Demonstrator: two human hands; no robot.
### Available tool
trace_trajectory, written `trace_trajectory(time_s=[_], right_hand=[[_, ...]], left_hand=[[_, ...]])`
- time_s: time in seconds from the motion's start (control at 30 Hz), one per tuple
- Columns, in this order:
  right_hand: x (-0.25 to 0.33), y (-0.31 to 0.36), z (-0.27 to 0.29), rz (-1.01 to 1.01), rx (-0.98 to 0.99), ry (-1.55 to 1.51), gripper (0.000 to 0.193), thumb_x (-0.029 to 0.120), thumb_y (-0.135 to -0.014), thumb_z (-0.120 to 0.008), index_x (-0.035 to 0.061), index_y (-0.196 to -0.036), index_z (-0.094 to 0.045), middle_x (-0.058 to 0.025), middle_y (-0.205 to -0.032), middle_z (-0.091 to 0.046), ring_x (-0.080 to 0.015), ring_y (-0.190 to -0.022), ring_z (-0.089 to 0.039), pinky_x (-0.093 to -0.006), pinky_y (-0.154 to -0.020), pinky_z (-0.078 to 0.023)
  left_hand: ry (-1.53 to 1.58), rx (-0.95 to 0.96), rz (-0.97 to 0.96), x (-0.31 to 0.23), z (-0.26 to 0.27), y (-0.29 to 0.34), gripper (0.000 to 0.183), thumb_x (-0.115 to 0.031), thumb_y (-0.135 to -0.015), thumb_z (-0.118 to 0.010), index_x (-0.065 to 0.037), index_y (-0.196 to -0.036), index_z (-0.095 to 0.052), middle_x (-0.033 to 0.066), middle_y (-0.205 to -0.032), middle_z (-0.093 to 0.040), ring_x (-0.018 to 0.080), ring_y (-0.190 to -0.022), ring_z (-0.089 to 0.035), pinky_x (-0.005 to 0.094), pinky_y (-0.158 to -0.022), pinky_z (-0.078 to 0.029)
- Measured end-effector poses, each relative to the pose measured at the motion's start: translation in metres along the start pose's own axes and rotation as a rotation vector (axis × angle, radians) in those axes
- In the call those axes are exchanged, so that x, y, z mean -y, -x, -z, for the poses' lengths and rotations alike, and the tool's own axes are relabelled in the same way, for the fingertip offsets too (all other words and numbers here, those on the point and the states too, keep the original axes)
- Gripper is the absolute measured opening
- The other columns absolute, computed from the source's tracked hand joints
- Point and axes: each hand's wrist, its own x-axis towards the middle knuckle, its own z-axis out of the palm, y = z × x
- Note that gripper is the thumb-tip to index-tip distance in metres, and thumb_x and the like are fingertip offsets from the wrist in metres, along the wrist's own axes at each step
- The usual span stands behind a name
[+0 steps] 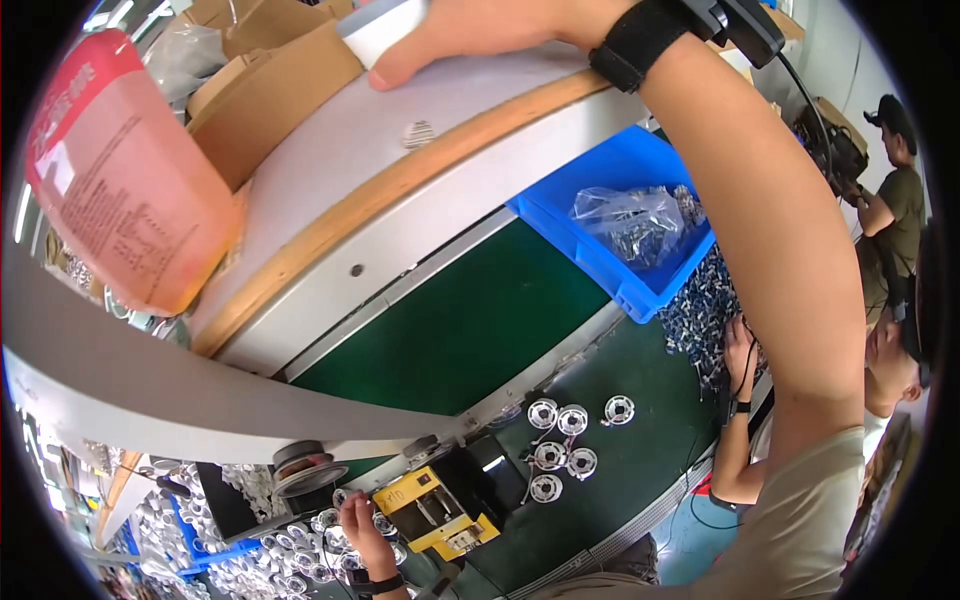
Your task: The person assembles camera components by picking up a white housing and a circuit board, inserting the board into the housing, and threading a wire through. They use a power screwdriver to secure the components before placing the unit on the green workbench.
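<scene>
All told, counted 6 round parts (550, 456) at 5 o'clock, apparently set out; judged a heap (285, 565) remaining at 7. Saw right hand (478, 30) clamped on a white object (381, 38) at 11; could not tell grip of left hand (365, 535).

Stretches the right arm (770, 220) from the lower right of the frame up to its top edge. Holds the right hand (490, 25) at top centre, pointing leftward, thumb (398, 62) lowest, other fingers out of sight. Rests the left hand (364, 532) near the lower edge, left of centre, fingers upward and partly curled, grip unclear.
</scene>
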Motion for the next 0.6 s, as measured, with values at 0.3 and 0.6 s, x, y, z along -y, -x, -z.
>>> trace_trajectory(time_s=[0.3,0.6], right_hand=[[-0.002,0.005,0.006,-0.011,-0.095,0.046,0.078,0.056,-0.066,-0.075,0.0051,-0.120,-0.054,-0.0207,-0.119,-0.053,-0.0294,-0.106,-0.055,-0.0349,-0.086,-0.044],[0.012,0.021,0.011,0.125,0.131,0.020,0.069,0.056,-0.068,-0.069,0.0039,-0.113,-0.061,-0.0119,-0.105,-0.060,-0.0220,-0.095,-0.056,-0.0305,-0.081,-0.043]], left_hand=[[-0.290,-0.031,-0.220,0.029,-0.028,0.009,0.018,-0.010,-0.094,-0.054,0.001,-0.107,-0.057,0.0072,-0.105,-0.059,0.0153,-0.097,-0.054,0.0281,-0.088,-0.042],[-0.350,0.016,-0.243,0.031,-0.016,0.007,0.023,-0.018,-0.097,-0.049,0.002,-0.104,-0.060,0.0075,-0.102,-0.061,0.0157,-0.095,-0.054,0.0279,-0.089,-0.041]])
